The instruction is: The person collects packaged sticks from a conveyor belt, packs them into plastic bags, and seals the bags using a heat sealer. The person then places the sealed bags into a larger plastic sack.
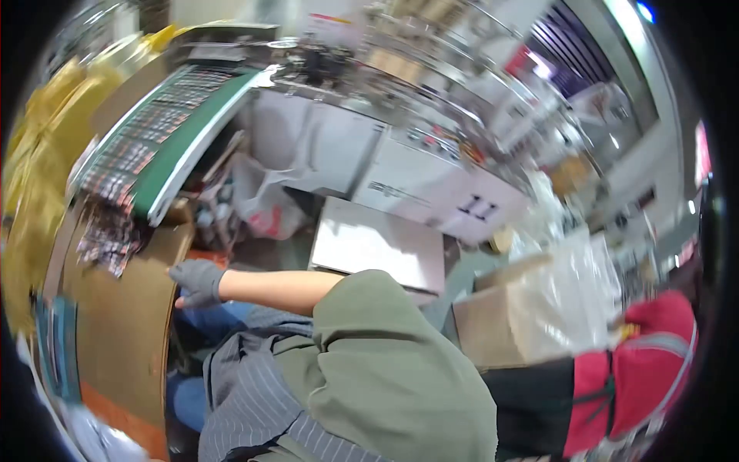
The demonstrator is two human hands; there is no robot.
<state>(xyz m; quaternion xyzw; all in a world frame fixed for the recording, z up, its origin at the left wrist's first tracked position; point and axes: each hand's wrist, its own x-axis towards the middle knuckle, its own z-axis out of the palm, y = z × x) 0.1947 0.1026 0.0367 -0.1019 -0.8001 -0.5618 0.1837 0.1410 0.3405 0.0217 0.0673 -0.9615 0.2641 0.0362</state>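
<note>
Brown board (pixel 123 316) at the right hand's (pixel 198 283) fingertips, long edge right there; can't tell if they touch. Right hand gloved grey, fingers loosely curled, about half open; nothing visible in it, can't tell if it has hold of the edge. Left hand out of view.

Printed strips (pixel 113 240) bunched over the board, up-left of the hand, at the end of the conveyor (pixel 192 127). More rows of strips on its green belt.

Containers: white bag (pixel 265 204) above and right of the hand, red print, bulging, contents unreadable. Carton (pixel 489 323) well right of the hand, past the shoulder, clear plastic (pixel 573 292) bulging over it, contents not readable. Yellow sacks (pixel 54 138) beyond the conveyor from the hand, insides hidden. Cabinet (pixel 439 185) marked 11, up-right of the hand, clutter on top.
</note>
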